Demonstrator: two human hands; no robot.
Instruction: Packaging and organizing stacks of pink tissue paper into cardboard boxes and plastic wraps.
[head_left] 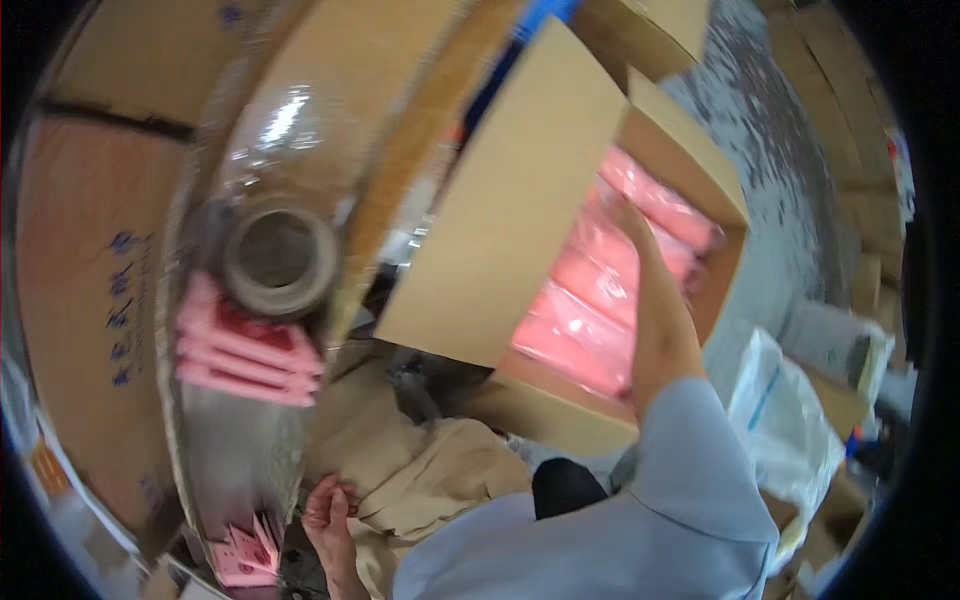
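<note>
My right arm reaches into an open cardboard box (430, 300) at the right centre. Inside lie several pink packages (590, 285) in clear plastic, set side by side. My right hand (626, 216) is down among the packages towards the box's far side, its fingers mostly hidden and blurred. My left hand (332, 508) hangs low at the left of my lap, fingers curled in, with nothing showing in them. Close by, on a narrow ledge, are some pink printed cards (245, 555).
Along the left, a roll of tape (280, 256) rests by a stack of pink packets (245, 350) on the ledge. Large cartons (95, 330) stand beyond it. A white plastic bag (785, 420) lies to the right of the box, with more cartons (825, 90) at far right.
</note>
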